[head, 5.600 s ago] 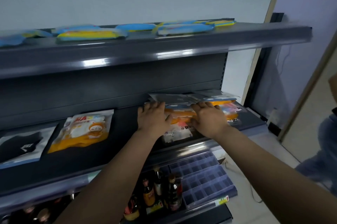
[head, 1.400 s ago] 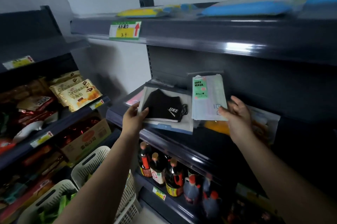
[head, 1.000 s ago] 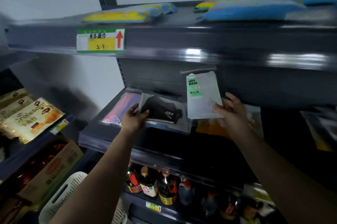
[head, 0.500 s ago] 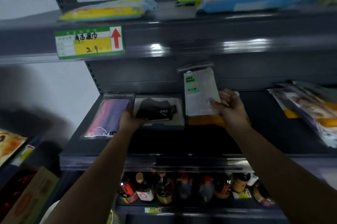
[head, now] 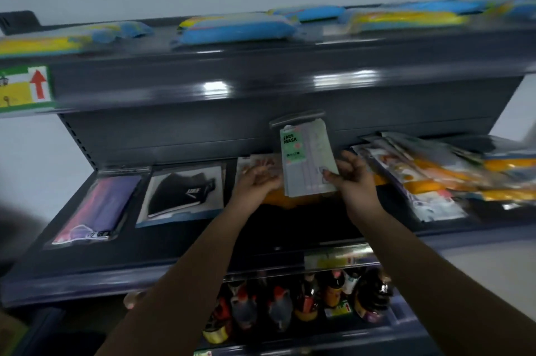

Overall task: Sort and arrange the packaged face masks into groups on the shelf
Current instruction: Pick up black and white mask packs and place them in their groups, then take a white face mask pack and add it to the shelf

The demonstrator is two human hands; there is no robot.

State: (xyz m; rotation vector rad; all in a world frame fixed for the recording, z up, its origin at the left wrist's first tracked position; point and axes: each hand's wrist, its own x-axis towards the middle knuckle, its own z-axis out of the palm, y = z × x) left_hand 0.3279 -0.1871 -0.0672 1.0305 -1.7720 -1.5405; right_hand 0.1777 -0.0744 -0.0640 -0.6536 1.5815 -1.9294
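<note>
A dark grey shelf point(head: 174, 251) carries the packaged masks, with a second shelf point(head: 261, 71) above it. Along the upper one lie blue and yellow packs point(head: 235, 31), and a yellow and green price label point(head: 24, 89) with a red arrow is fixed at the left end of its front edge.

On the middle shelf, a loose heap of orange and white mask packets point(head: 435, 178) is spread over the right end, overlapping one another. Near the left end lies a clear packet of pink and purple masks point(head: 98, 207), and just beside it, to its right, a packet with a black mask point(head: 182, 193), both flat on the shelf.

Above the middle of the shelf, towards the back, stands a small bundle of pale packets labelled FACE MASK point(head: 307, 164), held upright. The right hand point(head: 353, 178) pinches its lower right edge, thumb in front and fingers curled behind. The left hand point(head: 258, 178) is at the bundle's left edge with its fingers bent; whether it actually grips the bundle I cannot tell. An orange packet point(head: 278, 199) lies flat under both hands.

Below the front edge, a row of bottles point(head: 290, 306) stands on the lower shelf.
</note>
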